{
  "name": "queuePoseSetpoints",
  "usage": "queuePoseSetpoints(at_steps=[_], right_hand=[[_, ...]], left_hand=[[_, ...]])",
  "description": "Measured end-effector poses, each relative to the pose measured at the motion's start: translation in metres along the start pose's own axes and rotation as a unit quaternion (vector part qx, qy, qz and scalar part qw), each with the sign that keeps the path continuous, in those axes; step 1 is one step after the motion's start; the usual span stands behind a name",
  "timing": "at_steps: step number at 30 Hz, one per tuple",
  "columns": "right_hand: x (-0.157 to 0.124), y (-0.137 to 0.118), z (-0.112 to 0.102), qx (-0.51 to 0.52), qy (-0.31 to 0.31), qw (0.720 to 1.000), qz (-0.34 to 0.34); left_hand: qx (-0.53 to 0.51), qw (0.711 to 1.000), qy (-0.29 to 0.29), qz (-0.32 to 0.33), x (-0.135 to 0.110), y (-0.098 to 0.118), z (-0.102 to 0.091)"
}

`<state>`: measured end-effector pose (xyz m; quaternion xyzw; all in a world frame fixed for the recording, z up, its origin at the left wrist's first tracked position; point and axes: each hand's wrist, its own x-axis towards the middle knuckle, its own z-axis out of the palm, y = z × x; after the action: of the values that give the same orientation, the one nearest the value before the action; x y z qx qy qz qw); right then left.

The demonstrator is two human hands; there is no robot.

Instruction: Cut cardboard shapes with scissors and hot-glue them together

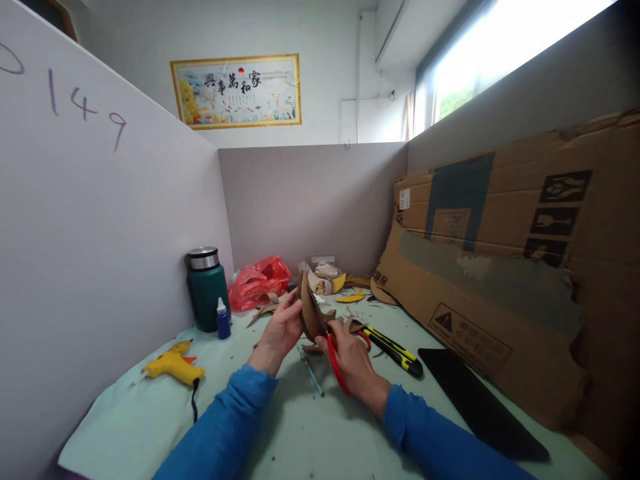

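My left hand (284, 328) is closed on a curved piece of brown cardboard (311, 313), held up above the table. In my right hand (351, 357) is a pair of scissors (334, 360) with red handles. Their blades lie against the right side of the cardboard, partly hidden by it, so I cannot tell how far apart they are. Just below the two hands a thin light-blue pen-like stick (313, 373) lies on the table. A yellow-and-black utility knife (393, 348) rests right of my right hand.
On the left stand a green bottle (209, 300) and a small blue glue bottle (223, 321), with a yellow glue gun (173, 365) in front. Behind are a red plastic bag (257, 283) and cardboard scraps (351, 297). A large cardboard sheet (480, 287) leans right, beside a black strip (480, 400).
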<state>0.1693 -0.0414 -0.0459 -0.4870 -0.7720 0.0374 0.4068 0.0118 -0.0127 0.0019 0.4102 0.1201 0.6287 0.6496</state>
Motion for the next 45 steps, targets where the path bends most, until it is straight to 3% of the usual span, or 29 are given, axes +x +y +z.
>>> queuePoseSetpoints(at_steps=[17,45], right_hand=[[0.0,-0.003,0.0,0.01,-0.029,0.999,0.012],[0.0,-0.002,0.011,0.009,-0.006,1.0,0.029]], left_hand=[[-0.012,1.0,0.008,0.004,0.0,-0.001,0.0],[-0.012,1.0,0.002,-0.002,0.002,-0.003,-0.003]])
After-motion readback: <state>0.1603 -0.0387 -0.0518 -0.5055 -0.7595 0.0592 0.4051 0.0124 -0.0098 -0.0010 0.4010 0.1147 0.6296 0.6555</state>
